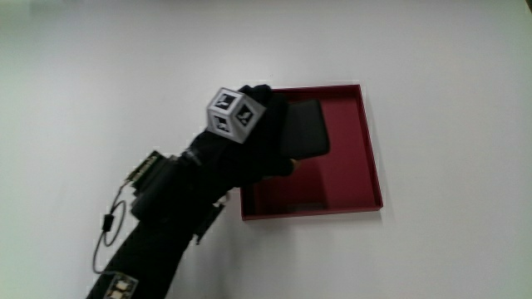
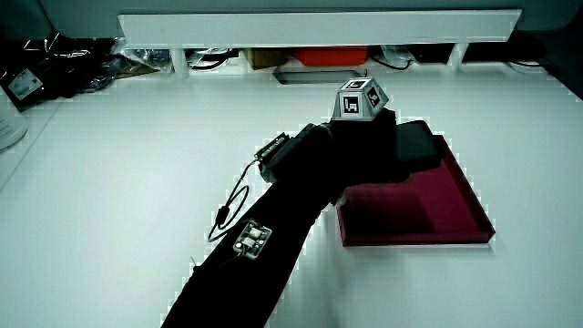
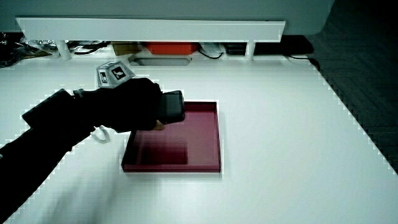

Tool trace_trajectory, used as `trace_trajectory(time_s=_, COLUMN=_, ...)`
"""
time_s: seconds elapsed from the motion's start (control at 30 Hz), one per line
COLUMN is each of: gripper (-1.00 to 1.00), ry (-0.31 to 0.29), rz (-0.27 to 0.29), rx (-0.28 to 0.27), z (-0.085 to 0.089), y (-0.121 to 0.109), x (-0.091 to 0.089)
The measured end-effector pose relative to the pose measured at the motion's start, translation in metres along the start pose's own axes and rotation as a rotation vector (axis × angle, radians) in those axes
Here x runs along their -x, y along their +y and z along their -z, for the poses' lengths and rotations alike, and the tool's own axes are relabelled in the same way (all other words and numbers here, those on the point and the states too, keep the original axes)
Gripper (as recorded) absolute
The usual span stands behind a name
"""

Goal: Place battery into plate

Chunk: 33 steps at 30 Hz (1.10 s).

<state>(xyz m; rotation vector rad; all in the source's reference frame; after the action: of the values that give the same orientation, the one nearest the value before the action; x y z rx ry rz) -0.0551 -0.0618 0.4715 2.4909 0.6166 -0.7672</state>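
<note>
Black glove on the hand [image 1: 249, 145], fingers wrapped around a dark flat battery [image 1: 303, 129], held over the red plate [image 1: 370, 158] above the part farther from the person. Battery looked raised off the plate floor: a shadow sat under it in a side view [image 3: 168, 146], so likely not set down yet. It was held roughly flat, long face down, probably so it could land level inside the rim. Grip was from one edge, leaving most of the battery [image 2: 414, 146] sticking out past the fingers, which should let it be lowered without the hand catching the rim.

Plate was square with a low raised wall, nothing else seen inside it. It sat alone on the white table [image 1: 449, 66]. Patterned cube [image 1: 234, 112] on the back of the hand, cable loop [image 1: 108, 228] by the forearm, touching no object. Low partition [image 2: 319, 25] with clutter under it stood well apart from the plate. Nothing blocked the way down; only the rim near the hand could snag.
</note>
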Motion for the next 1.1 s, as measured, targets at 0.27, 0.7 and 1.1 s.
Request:
trace_trajectory(time_s=0.27, gripper=0.0, ry=0.124, rz=-0.04, rx=0.053, z=0.004, y=-0.002, x=-0.035)
trace_trajectory(time_s=0.7, gripper=0.0, ry=0.126, rz=-0.043, rx=0.134, z=0.053, y=0.014, x=-0.022)
trace_trajectory(time_s=1.1, gripper=0.0, ry=0.14, rz=-0.091, rx=0.191, z=0.068, y=0.021, x=-0.013)
